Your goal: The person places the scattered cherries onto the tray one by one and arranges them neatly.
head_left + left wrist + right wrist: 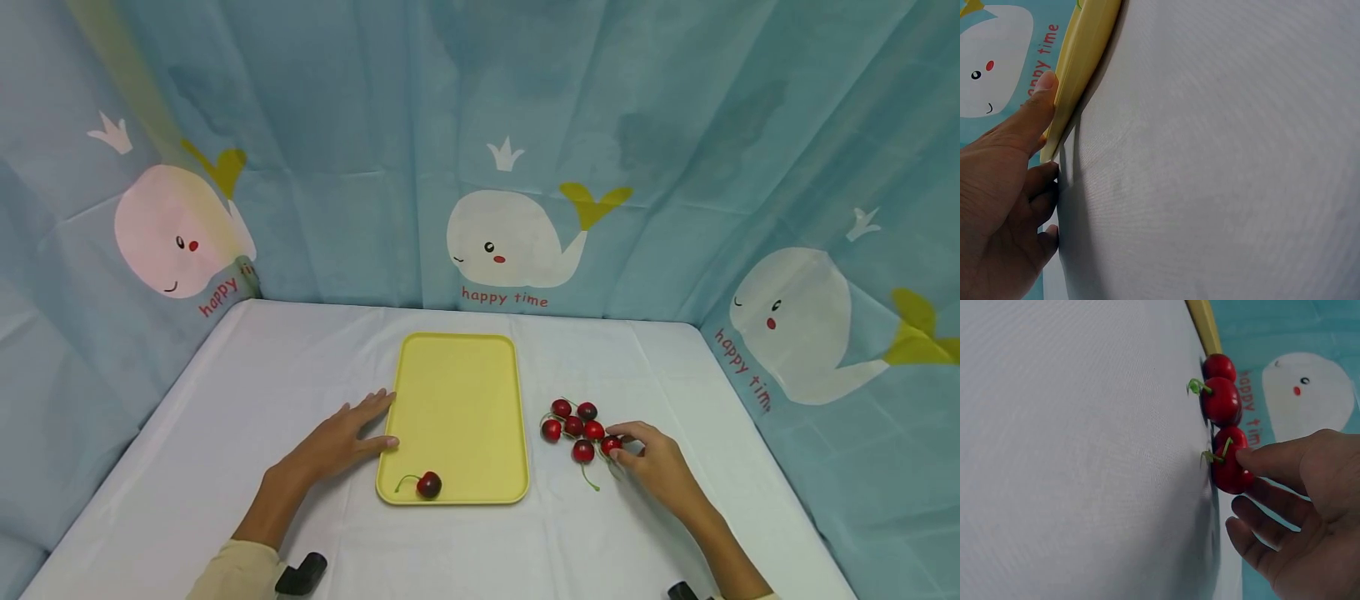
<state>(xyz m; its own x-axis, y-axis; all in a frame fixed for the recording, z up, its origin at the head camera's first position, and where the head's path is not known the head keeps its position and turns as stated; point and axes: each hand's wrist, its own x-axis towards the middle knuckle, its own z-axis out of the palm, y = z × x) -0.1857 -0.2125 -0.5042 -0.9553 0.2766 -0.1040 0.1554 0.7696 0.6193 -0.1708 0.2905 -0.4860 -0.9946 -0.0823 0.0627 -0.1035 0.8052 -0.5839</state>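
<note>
On the left, my left hand (333,437) lies against the left edge of a yellow tray (461,400), its fingers extended and thumb on the rim. In the left wrist view the thumb rests along the tray's side (1088,47). One dark red cherry (430,485) with a green stem sits near the tray's front left corner. To the right of the tray, my right hand (660,468) pinches a cherry (612,446) between thumb and index finger, at the right side of a cluster of cherries (573,426). Seen from the right wrist, the thumb presses on this cherry (1229,472).
A white cloth (622,546) covers the table. Blue curtains (337,233) printed with whales enclose its back and sides. Black wrist devices (302,574) show at the bottom edge. One cherry (582,452) lies in front of the cluster, its stem pointing forward.
</note>
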